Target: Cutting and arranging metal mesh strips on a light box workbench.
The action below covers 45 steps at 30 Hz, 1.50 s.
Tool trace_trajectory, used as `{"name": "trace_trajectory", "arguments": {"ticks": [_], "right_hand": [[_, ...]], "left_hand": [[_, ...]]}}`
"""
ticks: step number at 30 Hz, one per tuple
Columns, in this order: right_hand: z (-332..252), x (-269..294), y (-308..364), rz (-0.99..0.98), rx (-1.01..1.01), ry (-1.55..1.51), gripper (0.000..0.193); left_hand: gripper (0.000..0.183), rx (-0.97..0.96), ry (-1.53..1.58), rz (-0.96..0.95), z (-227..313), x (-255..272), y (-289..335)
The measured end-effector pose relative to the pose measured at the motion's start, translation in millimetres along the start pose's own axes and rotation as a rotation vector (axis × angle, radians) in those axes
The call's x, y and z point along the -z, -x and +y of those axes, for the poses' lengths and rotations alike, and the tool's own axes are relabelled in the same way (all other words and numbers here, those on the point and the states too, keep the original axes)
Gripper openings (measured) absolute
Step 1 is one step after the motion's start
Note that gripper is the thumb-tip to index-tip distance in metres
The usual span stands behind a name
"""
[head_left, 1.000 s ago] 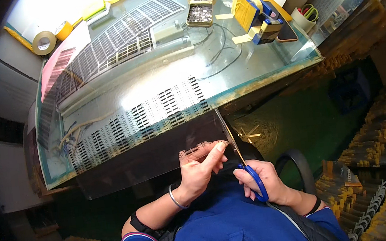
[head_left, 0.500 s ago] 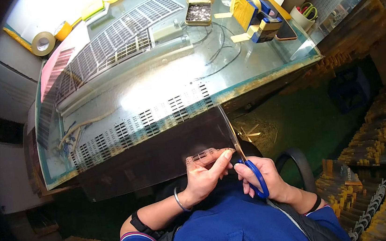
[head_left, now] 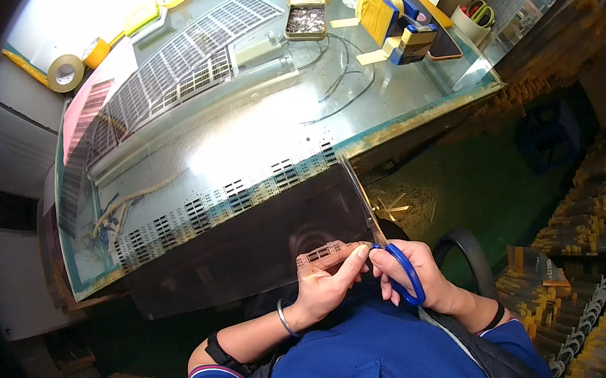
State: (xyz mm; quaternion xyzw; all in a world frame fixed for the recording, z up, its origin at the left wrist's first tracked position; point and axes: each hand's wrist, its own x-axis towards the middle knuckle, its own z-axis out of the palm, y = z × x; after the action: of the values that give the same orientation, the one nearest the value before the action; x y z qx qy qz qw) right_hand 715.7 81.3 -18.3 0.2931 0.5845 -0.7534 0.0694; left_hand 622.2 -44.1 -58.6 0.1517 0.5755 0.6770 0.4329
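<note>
My left hand (head_left: 324, 284) pinches the near right corner of a dark see-through film sheet (head_left: 244, 258), thumb on top and the printed strip showing over its fingers. The sheet hangs over the table's front edge, and a row of black printed blocks on it lies along the glass. In my right hand (head_left: 420, 261) is a pair of scissors (head_left: 362, 201) with blue handles. Their long blades point up and away, along the film's right edge. The two hands nearly touch; my right fingertips are partly hidden behind the handle.
The glass table (head_left: 413, 115) holds a patterned film sheet (head_left: 186, 61), a tape dispenser (head_left: 396, 20), an open tin (head_left: 305, 23) and a tape roll (head_left: 65, 73). A cup (head_left: 470, 24) with scissors stands right. Stacked strips (head_left: 570, 205) line the far right; a chair arm (head_left: 465, 257) is beside me.
The scissors and my right hand have shifted slightly right and down. My left hand still pinches the film and has moved slightly downward. The table items sit a little differently in the view.
</note>
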Motion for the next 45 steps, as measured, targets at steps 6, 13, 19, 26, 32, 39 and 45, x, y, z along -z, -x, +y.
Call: {"name": "trace_trajectory", "arguments": {"ticks": [6,13,19,26,32,39,45], "right_hand": [[-2,-1,0,0.007,0.016,-0.090,0.036],[-1,-2,-1,0.018,0.006,0.006,0.036],[-3,-2,0,0.027,0.010,0.040,0.033],[-1,7,0,0.036,0.103,0.114,0.030],[14,34,-3,-0.127,-0.091,0.230,0.033],[13,39,-11,-0.315,-0.056,0.167,0.029],[7,41,-16,-0.415,-0.084,0.034,0.026]], "left_hand": [[0.018,0.002,0.024,-0.034,-2,1,1],[0.018,-0.008,-0.009,-0.020,-4,2,2],[0.018,-0.024,-0.054,-0.012,-2,4,2],[0.015,-0.051,0.000,0.119,24,11,-11],[0.022,0.036,0.172,0.167,37,27,-22],[0.020,0.034,0.294,0.245,44,26,-25],[0.019,0.103,0.334,0.219,50,25,-23]]}}
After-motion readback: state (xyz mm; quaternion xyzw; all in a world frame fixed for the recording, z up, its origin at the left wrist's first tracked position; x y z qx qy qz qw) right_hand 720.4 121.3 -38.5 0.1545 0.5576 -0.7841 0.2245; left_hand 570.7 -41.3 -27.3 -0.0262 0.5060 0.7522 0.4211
